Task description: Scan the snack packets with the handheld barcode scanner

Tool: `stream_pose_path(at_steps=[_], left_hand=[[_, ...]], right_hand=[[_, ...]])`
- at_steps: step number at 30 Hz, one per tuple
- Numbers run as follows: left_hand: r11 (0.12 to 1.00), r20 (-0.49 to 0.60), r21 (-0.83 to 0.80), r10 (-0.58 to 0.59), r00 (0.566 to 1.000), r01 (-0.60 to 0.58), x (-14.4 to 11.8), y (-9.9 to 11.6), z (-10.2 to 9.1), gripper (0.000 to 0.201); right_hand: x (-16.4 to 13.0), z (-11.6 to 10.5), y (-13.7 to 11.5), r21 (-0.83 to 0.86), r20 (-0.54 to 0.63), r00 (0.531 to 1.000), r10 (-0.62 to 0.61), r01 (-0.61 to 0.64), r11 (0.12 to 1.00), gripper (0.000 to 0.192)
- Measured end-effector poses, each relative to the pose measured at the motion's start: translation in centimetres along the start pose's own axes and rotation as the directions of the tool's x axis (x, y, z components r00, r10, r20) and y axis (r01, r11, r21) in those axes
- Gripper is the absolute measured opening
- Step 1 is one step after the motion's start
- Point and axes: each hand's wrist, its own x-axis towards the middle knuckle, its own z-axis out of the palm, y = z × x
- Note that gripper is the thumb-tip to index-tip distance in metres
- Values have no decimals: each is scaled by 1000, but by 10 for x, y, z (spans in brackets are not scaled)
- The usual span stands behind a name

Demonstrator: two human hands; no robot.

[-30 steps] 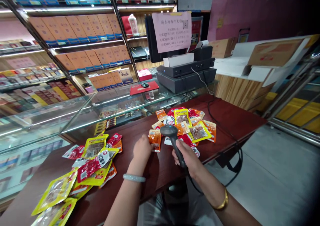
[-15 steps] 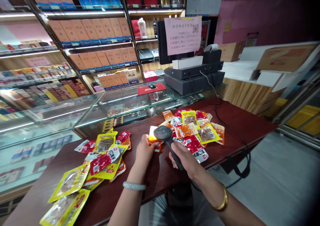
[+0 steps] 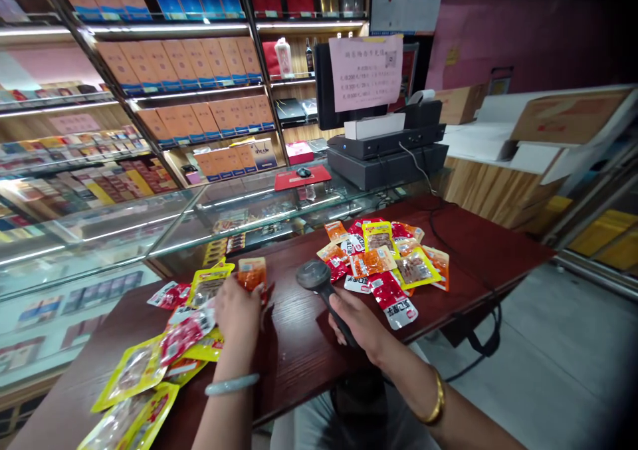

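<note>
At about eight o'clock in the view lies a loose heap of glossy snack packets [image 3: 164, 350], flat crinkled foil pouches in yellow and red, some with clear windows, spread over the dark red wood-grain table [image 3: 294, 350]. Behind them, from nine to eleven o'clock, runs a glass display counter [image 3: 124, 237] with smooth reflective panes.

Just right of the heap, the person's left hand [image 3: 238, 310] (a pale jade-like bangle [image 3: 232, 385] circles its wrist) grips a small orange packet [image 3: 252, 272] between thumb and fingers, holding it upright over the heap's right edge, at roughly seven o'clock from the view's centre.

Near the centre, the right hand [image 3: 359, 324] is clenched around the handle of a barcode scanner [image 3: 319, 284], a matte dark plastic gun shape with a rounded head pointing left; a gold bangle [image 3: 434, 403] sits on that wrist.

At about two o'clock from the scanner lies a second pile of packets [image 3: 389, 257], orange, red and yellow, shiny and overlapping. A black cable [image 3: 478, 304] loops off the table's right edge. At twelve o'clock stands a boxy black till [image 3: 389, 151] with a pink paper notice [image 3: 365, 71].
</note>
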Motion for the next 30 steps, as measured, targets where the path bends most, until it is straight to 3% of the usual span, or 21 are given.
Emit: stream_pose_path(at_steps=[2, 3, 5, 9, 12, 15, 19, 23, 26, 30], left_hand=[[993, -112, 83, 97, 989, -88, -2, 3, -3, 62], [986, -110, 95, 147, 983, -137, -4, 8, -1, 63], [968, 0, 69, 241, 971, -240, -10, 24, 7, 60], [917, 219, -10, 392, 894, -399, -22, 62, 40, 59], [889, 302, -3, 437, 848, -457, -27, 82, 61, 62], [878, 348, 18, 443, 826, -479, -27, 92, 68, 53], [916, 389, 7, 368, 845, -402, -25, 96, 61, 46], [970, 430, -173, 232, 872, -173, -24, 90, 53, 34], [947, 421, -317, 189, 887, -51, -23, 79, 52, 28], [894, 354, -448, 189, 916, -11, -24, 64, 48, 27]], right_hand=[[-1, -4, 2, 15, -43, 999, 1, -1, 1000, 58], [-2, -7, 1, 29, -70, 998, -5, 7, 1000, 57], [-4, -13, -2, 59, -135, 991, -21, 30, 998, 56], [-8, -26, -7, 107, -238, 970, -44, 71, 992, 55], [-13, -36, -8, 114, -273, 961, -42, 75, 991, 55], [-16, -42, -5, 118, -287, 957, -42, 78, 990, 55], [-17, -46, -2, 117, -283, 958, -43, 79, 990, 55], [-17, -42, -3, 108, -250, 966, -63, 93, 990, 52], [-19, -36, -5, 101, -189, 979, -77, 97, 990, 53], [-19, -29, -4, 75, -117, 988, -98, 108, 991, 52]])
